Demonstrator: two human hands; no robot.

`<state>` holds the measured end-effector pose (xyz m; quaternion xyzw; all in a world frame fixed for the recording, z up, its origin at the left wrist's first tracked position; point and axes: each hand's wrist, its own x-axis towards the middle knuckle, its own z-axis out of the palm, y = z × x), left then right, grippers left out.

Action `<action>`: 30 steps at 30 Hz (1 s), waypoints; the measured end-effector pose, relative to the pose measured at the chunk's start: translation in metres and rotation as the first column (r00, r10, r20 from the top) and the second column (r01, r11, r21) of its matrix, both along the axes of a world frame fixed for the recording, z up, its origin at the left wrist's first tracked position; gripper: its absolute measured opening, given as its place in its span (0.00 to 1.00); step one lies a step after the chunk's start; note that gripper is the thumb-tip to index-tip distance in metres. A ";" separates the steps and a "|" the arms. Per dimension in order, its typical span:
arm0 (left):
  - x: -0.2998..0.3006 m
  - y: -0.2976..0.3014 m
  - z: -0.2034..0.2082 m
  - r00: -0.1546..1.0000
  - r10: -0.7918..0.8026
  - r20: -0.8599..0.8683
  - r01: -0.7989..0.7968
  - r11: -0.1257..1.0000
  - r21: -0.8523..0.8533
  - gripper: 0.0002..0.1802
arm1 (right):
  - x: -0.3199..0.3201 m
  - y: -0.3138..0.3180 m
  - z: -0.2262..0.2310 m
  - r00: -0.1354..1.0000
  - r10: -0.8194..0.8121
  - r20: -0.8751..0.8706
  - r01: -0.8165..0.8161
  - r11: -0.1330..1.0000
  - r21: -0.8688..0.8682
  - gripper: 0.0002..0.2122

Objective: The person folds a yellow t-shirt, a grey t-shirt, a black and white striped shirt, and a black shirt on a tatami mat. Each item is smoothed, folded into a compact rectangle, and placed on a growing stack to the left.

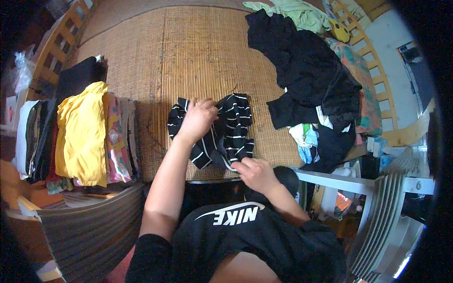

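Observation:
A black garment with thin white stripes point(239, 120) lies loosely bunched on the woven mat, close to its front edge. My left hand point(200, 119) rests over the garment's left part, fingers bent down into the cloth; the fingertips are partly hidden. At the garment's near edge, my right hand point(257, 173) pinches a whitish strip of its border between thumb and fingers.
Folded clothes stand in a row at the left, with a yellow garment point(82, 134) among them. A heap of black clothes point(311, 70) covers the right side, beside a patterned cushion point(370, 113). Wooden rails point(384, 89) border the woven mat point(141, 56).

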<state>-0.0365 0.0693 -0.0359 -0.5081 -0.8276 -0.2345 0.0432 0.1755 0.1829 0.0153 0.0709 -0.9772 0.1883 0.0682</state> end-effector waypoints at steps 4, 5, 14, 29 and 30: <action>-0.016 -0.013 0.038 0.893 0.183 0.412 -0.318 0.903 0.289 0.05 | -0.004 0.019 0.017 0.839 -0.451 0.303 0.425 0.892 0.151 0.14; -0.017 -0.018 0.050 0.838 0.228 0.496 -0.419 0.850 0.319 0.06 | -0.005 0.028 0.016 0.810 -0.520 0.272 0.477 0.853 0.212 0.13; -0.032 -0.069 0.078 0.784 0.473 0.401 -0.594 0.759 0.267 0.09 | -0.016 0.088 0.017 0.802 -0.319 0.505 0.590 0.559 -0.583 0.08; -0.035 -0.122 0.084 0.717 0.373 0.589 -0.453 0.892 -0.014 0.09 | -0.021 0.111 0.026 0.761 -0.414 0.499 0.629 0.659 -0.413 0.05; -0.035 -0.125 0.079 0.709 0.380 0.593 -0.456 0.890 -0.025 0.09 | -0.019 0.112 0.027 0.768 -0.348 0.537 0.628 0.574 -0.526 0.05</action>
